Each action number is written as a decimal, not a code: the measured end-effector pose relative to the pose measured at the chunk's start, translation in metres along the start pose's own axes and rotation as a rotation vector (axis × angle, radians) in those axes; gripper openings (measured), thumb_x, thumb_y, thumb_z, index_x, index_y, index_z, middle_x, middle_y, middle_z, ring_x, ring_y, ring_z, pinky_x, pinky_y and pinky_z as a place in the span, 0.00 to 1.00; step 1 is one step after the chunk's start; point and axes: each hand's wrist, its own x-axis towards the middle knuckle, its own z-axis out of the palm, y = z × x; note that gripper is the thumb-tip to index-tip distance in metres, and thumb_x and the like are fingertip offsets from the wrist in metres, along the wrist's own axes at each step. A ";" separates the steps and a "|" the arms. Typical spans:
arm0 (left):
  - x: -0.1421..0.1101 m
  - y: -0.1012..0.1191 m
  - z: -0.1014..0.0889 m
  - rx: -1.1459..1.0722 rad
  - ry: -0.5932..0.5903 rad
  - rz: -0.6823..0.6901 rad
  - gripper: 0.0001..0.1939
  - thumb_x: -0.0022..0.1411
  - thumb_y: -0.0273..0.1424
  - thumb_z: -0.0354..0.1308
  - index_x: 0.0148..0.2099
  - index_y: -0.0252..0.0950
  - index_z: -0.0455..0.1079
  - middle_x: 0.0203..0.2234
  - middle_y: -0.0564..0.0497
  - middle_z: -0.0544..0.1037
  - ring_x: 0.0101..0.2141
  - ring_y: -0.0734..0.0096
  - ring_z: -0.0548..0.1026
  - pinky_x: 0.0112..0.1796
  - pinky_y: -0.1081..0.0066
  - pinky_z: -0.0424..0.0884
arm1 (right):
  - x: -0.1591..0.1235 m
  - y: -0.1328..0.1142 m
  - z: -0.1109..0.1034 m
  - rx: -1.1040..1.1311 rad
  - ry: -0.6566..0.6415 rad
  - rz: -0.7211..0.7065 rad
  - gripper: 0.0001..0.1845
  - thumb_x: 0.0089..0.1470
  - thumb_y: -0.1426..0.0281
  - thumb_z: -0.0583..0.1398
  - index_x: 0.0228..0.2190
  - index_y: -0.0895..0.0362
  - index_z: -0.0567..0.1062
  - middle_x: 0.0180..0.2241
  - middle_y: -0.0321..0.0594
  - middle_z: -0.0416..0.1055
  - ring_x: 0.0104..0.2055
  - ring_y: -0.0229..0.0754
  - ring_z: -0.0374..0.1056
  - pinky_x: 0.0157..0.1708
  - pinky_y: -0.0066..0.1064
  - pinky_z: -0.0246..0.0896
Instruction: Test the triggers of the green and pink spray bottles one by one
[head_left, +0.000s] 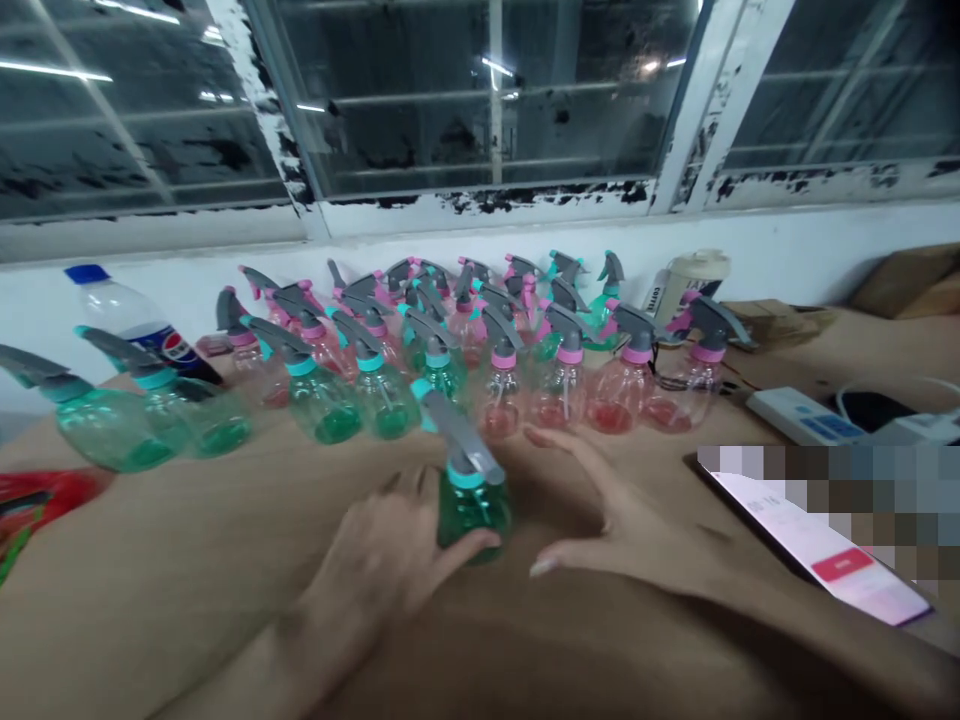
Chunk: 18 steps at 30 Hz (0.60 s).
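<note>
A green spray bottle (474, 515) with a turquoise collar and grey trigger head stands near the middle of the table. My left hand (397, 545) grips it from the left, thumb across its front and the other fingers partly hidden behind it. To the right of the bottle, my right hand (619, 520) is open, thumb and fingers spread apart, not touching it. Beyond my hands stand several more spray bottles; a clear pink one (502, 400) and a green one (390, 400) are among the front ones.
A Pepsi bottle (142, 325) stands at the back left, a red packet (45, 505) at the left edge. On the right lie a phone (817, 540) with a lit screen and a white power strip (806, 415). A cream container (694, 275) stands by the wall.
</note>
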 end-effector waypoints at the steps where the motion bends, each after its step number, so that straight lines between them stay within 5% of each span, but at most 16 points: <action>1: 0.007 0.012 -0.002 0.026 -0.052 0.039 0.27 0.57 0.51 0.52 0.38 0.29 0.69 0.29 0.42 0.74 0.29 0.55 0.75 0.26 0.65 0.69 | 0.003 0.000 -0.001 0.030 0.035 -0.016 0.50 0.38 0.52 0.66 0.58 0.46 0.49 0.61 0.41 0.53 0.60 0.51 0.51 0.57 0.47 0.50; 4: 0.021 0.041 0.001 0.030 -0.051 0.156 0.28 0.58 0.53 0.50 0.39 0.30 0.69 0.29 0.42 0.74 0.26 0.57 0.74 0.23 0.65 0.70 | 0.009 -0.001 -0.005 0.102 0.142 -0.057 0.48 0.39 0.55 0.66 0.57 0.49 0.51 0.60 0.42 0.53 0.61 0.50 0.51 0.57 0.46 0.49; 9: 0.026 0.065 0.022 -0.082 0.090 0.257 0.29 0.53 0.56 0.53 0.37 0.32 0.69 0.30 0.43 0.73 0.29 0.56 0.74 0.25 0.62 0.72 | 0.013 -0.009 -0.011 0.128 0.311 -0.115 0.35 0.43 0.59 0.64 0.51 0.51 0.60 0.51 0.43 0.66 0.51 0.52 0.64 0.48 0.47 0.61; 18: 0.029 0.057 0.032 -0.230 0.181 0.321 0.45 0.43 0.65 0.50 0.46 0.28 0.67 0.34 0.40 0.74 0.37 0.49 0.72 0.34 0.53 0.72 | 0.022 -0.008 -0.003 0.202 0.380 -0.138 0.12 0.48 0.72 0.57 0.37 0.51 0.65 0.29 0.33 0.66 0.31 0.39 0.65 0.31 0.33 0.62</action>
